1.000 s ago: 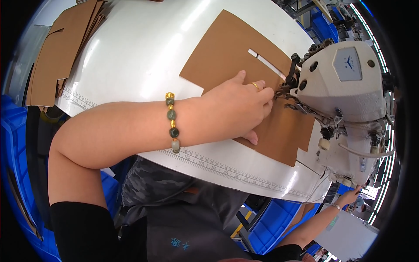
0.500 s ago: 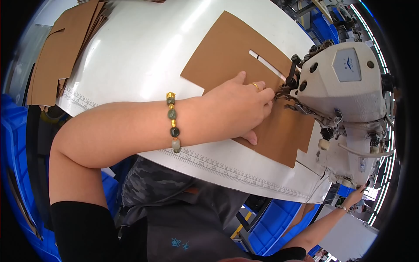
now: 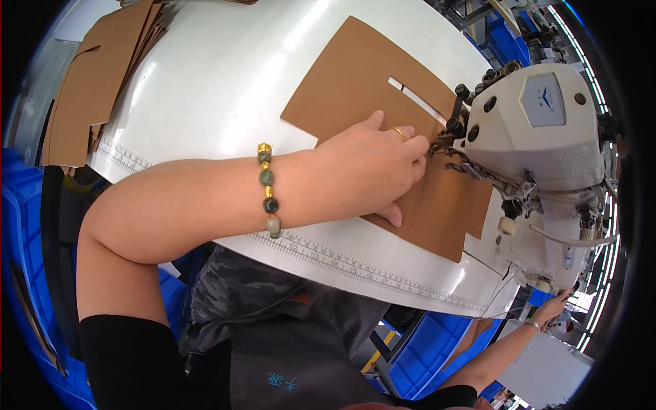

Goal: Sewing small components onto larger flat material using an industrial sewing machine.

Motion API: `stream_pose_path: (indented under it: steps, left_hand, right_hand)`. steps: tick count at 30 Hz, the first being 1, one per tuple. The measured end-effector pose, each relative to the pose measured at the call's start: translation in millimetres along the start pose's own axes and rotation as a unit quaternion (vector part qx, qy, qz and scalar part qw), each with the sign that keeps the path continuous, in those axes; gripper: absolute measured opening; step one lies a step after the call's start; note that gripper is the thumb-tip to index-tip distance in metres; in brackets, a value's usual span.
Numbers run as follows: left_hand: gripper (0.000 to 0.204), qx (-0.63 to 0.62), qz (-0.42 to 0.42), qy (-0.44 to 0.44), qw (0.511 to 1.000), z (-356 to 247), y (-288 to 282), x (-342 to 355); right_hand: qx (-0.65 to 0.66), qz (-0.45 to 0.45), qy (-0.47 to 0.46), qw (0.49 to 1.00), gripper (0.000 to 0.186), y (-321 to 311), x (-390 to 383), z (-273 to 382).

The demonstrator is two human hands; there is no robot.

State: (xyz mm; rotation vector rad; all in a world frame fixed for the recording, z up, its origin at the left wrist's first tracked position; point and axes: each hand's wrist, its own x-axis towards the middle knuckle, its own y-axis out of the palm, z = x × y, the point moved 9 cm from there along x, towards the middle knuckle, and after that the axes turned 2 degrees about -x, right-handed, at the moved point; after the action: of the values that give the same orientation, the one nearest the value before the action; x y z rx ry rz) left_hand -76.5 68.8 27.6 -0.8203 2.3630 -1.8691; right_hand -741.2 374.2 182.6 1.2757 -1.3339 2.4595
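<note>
My left hand rests on a brown flat panel, fingers apart and slightly bent, thumb toward the lower edge, wearing a gold ring. The panel has a long narrow slot and notched corners, and lies on a white table with a printed ruler along the front. My fingertips are just left of the needle area of a white sewing machine, whose parts hide some of the panel. My right hand, small at the lower right, reaches to the machine's far end, fingers curled on a part that I cannot make out.
A stack of brown cut panels lies at the table's left end. Blue plastic bins stand left of the table, and another blue bin is below its front edge. More bins and equipment are behind the machine.
My right hand and forearm have shifted slightly to the right since a second ago. My left hand and the brown panel stay almost in the same place.
</note>
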Motion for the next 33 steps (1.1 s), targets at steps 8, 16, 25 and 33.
stream_pose_path:
  steps: [8,16,25,33]
  left_hand:
    - [0.076,-0.007,-0.021,0.004,1.000,1,-3,-1]
    - [0.076,0.002,-0.029,0.013,0.999,1,-3,0]
    - [0.077,-0.003,0.015,0.009,1.000,0,-5,4]
    - [0.080,0.014,0.025,0.004,1.000,-7,-2,7]
  right_hand:
    - [0.007,-0.036,-0.063,0.997,0.064,7,15,-42]
    - [0.043,-0.014,-0.014,0.999,0.052,18,-15,-31]
    - [0.215,-0.039,0.191,0.957,0.052,27,-84,-4]
    - [0.278,0.034,-0.448,0.849,0.025,-28,-280,349]
